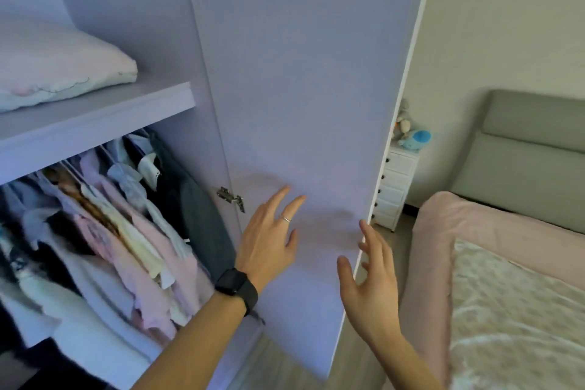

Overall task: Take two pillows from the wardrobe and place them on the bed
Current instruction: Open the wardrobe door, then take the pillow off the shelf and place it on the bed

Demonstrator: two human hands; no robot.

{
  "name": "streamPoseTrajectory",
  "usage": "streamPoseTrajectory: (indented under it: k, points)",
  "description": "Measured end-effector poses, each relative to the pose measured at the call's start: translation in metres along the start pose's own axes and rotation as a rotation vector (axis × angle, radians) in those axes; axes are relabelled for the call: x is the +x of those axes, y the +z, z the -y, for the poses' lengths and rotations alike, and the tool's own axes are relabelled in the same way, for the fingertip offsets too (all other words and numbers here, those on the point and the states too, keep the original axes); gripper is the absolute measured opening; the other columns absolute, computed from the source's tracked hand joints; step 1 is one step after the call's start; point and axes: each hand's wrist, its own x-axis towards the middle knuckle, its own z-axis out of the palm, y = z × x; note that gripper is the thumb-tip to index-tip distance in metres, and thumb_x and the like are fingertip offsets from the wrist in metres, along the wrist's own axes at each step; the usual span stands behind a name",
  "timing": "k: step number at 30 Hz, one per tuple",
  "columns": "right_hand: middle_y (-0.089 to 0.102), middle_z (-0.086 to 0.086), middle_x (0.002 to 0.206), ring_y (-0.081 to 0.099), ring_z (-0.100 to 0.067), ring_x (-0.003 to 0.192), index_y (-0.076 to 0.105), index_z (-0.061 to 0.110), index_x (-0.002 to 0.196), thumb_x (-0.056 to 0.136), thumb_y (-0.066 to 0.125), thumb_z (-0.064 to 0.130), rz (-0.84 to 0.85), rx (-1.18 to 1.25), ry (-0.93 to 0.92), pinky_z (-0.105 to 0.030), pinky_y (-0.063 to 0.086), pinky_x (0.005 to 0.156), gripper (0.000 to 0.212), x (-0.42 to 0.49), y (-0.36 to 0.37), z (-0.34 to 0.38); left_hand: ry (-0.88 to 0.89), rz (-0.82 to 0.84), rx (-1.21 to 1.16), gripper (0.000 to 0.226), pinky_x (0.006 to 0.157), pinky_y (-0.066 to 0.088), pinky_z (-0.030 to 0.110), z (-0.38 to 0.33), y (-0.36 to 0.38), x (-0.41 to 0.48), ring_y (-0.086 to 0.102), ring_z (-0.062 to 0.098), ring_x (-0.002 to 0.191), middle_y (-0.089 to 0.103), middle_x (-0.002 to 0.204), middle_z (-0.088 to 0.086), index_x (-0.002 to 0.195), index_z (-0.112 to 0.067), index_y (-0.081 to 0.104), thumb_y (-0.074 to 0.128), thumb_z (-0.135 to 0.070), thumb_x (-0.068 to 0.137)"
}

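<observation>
One pale pink pillow lies on lilac wardrobe shelf, upper left. Left hand open before lilac wardrobe door; right hand open at door edge. Pink-covered bed right.

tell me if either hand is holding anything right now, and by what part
Nothing is held. The left hand is spread open in front of the wardrobe door; the right hand is open at the door's free edge, not gripping it. The pillow sits untouched on the shelf.

Soft, dim, bluish daylight; faint shadows on the door above the hands; clothes left of them blur; edges bend.
</observation>
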Motion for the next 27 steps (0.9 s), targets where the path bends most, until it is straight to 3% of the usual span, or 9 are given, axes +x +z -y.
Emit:
streamPoseTrajectory:
  k: [5,8,11,14,18,22,24,27]
  points:
    - [0.048,0.012,0.142,0.047,-0.01,0.13,0.052,0.034,0.139,0.094,0.064,0.024,0.303,-0.002,-0.18,-0.029,0.043,0.104,0.048,-0.012,0.057,0.02,-0.253,0.017,0.102,0.054,0.106,0.046,0.05,0.059,-0.037,-0.067,0.048,0.031,0.134,0.045,0.151,0.007,0.142,-0.022,0.052,0.065,-0.016,0.089]
    - [0.052,0.009,0.139,0.047,-0.012,0.129,0.054,0.031,0.138,0.094,0.058,0.031,0.501,0.029,-0.331,-0.023,0.036,0.105,0.044,0.007,0.102,0.051,-0.362,-0.085,0.193,0.05,0.107,0.045,0.046,0.077,-0.081,-0.079,0.05,0.03,0.132,0.047,0.149,0.006,0.14,-0.021,0.054,0.063,-0.018,0.091]
    - [0.053,0.005,0.141,0.046,-0.015,0.13,0.057,0.032,0.135,0.092,0.057,0.034,0.619,0.092,-0.461,-0.028,0.034,0.108,0.043,0.028,0.146,0.089,-0.433,-0.202,0.332,0.048,0.107,0.045,0.043,0.087,-0.136,-0.08,0.05,0.027,0.131,0.049,0.147,0.004,0.138,-0.023,0.055,0.059,-0.021,0.09]
    - [0.053,0.003,0.142,0.044,-0.02,0.132,0.059,0.03,0.132,0.092,0.063,0.029,0.658,0.112,-0.607,-0.029,0.03,0.108,0.04,0.048,0.183,0.137,-0.486,-0.265,0.501,0.045,0.102,0.047,0.046,0.095,-0.199,-0.077,0.052,0.028,0.126,0.054,0.142,0.004,0.132,-0.023,0.059,0.057,-0.022,0.088]
    - [0.052,0.002,0.141,0.042,-0.022,0.131,0.062,0.027,0.13,0.091,0.064,0.027,0.637,0.212,-0.77,-0.035,0.037,0.108,0.039,0.075,0.222,0.215,-0.535,-0.384,0.696,0.045,0.101,0.045,0.043,0.096,-0.286,-0.067,0.052,0.026,0.124,0.056,0.138,0.0,0.129,-0.027,0.061,0.054,-0.027,0.084]
    - [0.05,0.005,0.142,0.038,-0.019,0.133,0.059,0.028,0.134,0.093,0.061,0.031,0.606,0.269,-0.865,-0.023,0.03,0.103,0.041,0.099,0.257,0.292,-0.609,-0.471,0.822,0.046,0.101,0.043,0.041,0.109,-0.361,-0.057,0.049,0.024,0.125,0.055,0.139,-0.002,0.129,-0.029,0.06,0.058,-0.027,0.084]
    - [0.049,0.006,0.144,0.036,-0.02,0.134,0.056,0.029,0.137,0.094,0.059,0.034,0.598,0.24,-0.904,-0.023,0.029,0.102,0.044,0.11,0.278,0.324,-0.659,-0.457,0.879,0.046,0.103,0.04,0.043,0.125,-0.393,-0.053,0.047,0.027,0.129,0.053,0.141,-0.001,0.132,-0.028,0.058,0.059,-0.028,0.086]
    - [0.038,0.003,0.154,0.026,-0.024,0.141,0.045,0.031,0.145,0.093,0.058,0.041,0.622,0.103,-0.958,-0.034,0.03,0.112,0.055,0.127,0.313,0.36,-0.791,-0.331,0.928,0.056,0.115,0.027,0.042,0.156,-0.428,-0.051,0.031,0.027,0.143,0.039,0.153,0.001,0.143,-0.031,0.046,0.06,-0.03,0.088]
